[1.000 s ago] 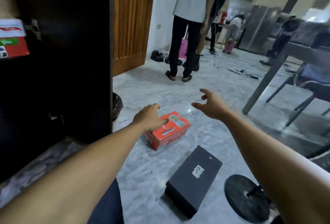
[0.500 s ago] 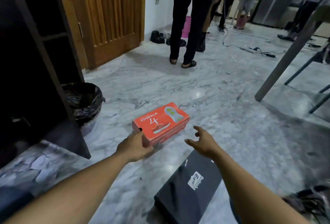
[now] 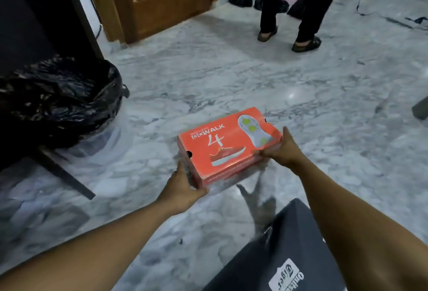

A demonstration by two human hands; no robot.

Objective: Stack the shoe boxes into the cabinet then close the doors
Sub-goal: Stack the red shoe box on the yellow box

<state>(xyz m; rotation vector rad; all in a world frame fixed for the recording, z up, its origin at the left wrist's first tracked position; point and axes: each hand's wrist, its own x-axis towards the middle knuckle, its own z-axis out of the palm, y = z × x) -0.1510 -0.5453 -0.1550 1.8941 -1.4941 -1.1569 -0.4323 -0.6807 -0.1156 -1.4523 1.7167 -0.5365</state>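
Orange shoe box (image 3: 228,144) low at the floor, long axis left-right between both grips: left hand (image 3: 183,186) curled round near-left corner, right hand (image 3: 281,149) pinching right end; cabinet (image 3: 27,24) lies left.

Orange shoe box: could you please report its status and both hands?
Left hand grips orange shoe box at near-left corner, right hand at right end. Box at floor level. Black-bagged bin stands to its left.
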